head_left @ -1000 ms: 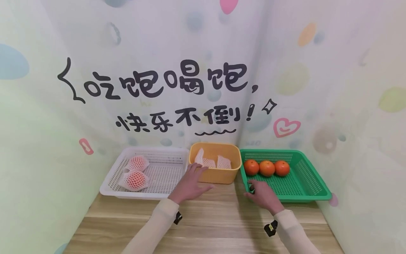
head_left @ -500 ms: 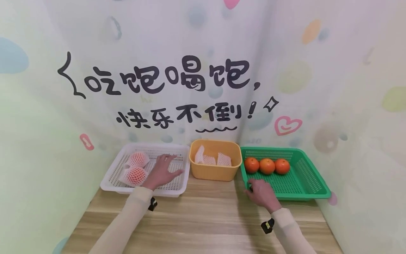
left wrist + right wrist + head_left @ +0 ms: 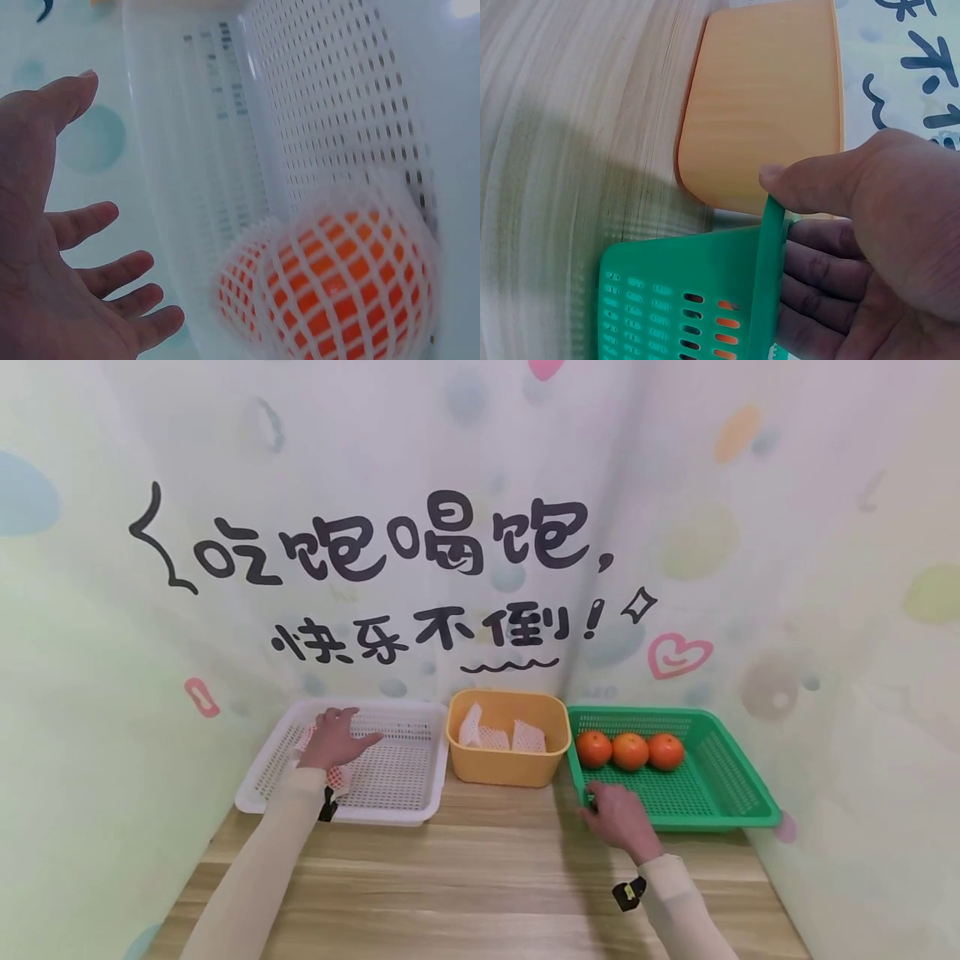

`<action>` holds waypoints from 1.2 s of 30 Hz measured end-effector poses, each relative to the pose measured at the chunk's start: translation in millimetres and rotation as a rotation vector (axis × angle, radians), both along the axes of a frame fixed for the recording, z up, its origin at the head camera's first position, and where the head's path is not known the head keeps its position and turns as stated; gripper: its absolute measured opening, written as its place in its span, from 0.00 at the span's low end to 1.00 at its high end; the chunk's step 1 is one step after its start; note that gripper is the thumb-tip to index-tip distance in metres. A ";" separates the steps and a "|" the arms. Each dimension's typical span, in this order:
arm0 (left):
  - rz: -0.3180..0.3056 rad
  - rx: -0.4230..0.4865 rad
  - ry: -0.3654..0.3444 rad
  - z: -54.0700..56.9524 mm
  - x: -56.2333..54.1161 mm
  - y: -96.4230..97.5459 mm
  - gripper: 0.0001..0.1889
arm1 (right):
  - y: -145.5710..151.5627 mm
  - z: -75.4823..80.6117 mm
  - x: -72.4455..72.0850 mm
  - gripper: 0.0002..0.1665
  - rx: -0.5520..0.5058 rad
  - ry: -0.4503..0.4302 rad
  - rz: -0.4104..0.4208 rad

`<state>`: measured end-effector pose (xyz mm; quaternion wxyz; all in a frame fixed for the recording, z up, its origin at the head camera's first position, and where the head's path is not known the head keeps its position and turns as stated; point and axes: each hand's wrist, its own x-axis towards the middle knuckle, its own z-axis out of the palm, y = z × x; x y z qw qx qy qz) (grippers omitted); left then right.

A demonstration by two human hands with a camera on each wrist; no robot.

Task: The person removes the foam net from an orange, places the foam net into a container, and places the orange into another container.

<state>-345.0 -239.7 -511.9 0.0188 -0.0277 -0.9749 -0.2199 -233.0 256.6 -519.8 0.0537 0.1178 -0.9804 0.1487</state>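
Note:
Open and spread, my left hand (image 3: 335, 742) hovers over the left part of a white plastic basket (image 3: 375, 817). In the left wrist view, two round orange-red fruits, a nearer one (image 3: 337, 289) and a farther one (image 3: 240, 281), sit in white foam nets inside that basket; the hand holds nothing. My right hand (image 3: 621, 817) grips the left rim of a green plastic basket (image 3: 723, 822). The right wrist view shows the thumb (image 3: 810, 180) outside the rim and the fingers inside. Three bare orange fruits (image 3: 630, 752) stand in a row at the back of the green basket.
Between the two baskets stands a yellow-orange bin (image 3: 510, 770) holding several white foam nets (image 3: 529, 737). A wood-grain table (image 3: 480, 877) lies under everything. A printed curtain wall (image 3: 390, 460) closes off the back and sides.
My left hand has moved left from the yellow-orange bin, across the white basket, to above the netted fruits. My right hand has stayed on the green basket's rim.

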 end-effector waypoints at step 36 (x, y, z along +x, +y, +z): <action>0.110 -0.119 -0.213 -15.4 -33.3 -48.2 0.30 | 1.0 -1.5 0.5 0.22 -0.026 0.006 -0.025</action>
